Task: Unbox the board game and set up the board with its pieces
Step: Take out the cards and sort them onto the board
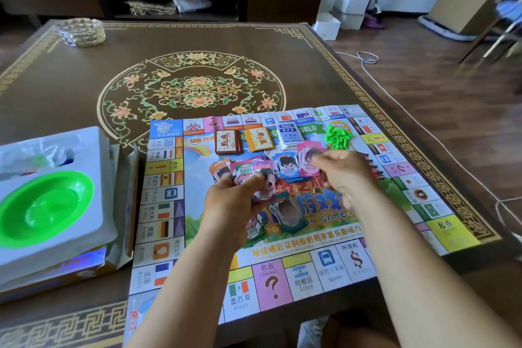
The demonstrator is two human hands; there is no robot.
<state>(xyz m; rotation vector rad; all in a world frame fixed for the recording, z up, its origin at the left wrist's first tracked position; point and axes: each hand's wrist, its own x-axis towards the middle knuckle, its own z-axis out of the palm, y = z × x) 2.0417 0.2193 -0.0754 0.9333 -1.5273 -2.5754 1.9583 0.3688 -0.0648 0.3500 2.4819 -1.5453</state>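
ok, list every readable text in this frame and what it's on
"CHANCE" and "?": pink square on the board's near edge
"$1000": Mexico-flag square
"$": tax square
"N GAME": board centre
"ORLD": green banner
"1000": pink note in the left hand
Chinese text, other prices, card decks: too blurred.

Both hands (231, 200) (343, 175) forward, fingers pinching.

My tabletop (84, 87) wears a dark floral medallion. A crinkled plastic bundle (82, 31) sits at its far left corner. Beyond stands a low cabinet (282, 5); a white cord (401, 104) trails across the wooden floor (437, 79).
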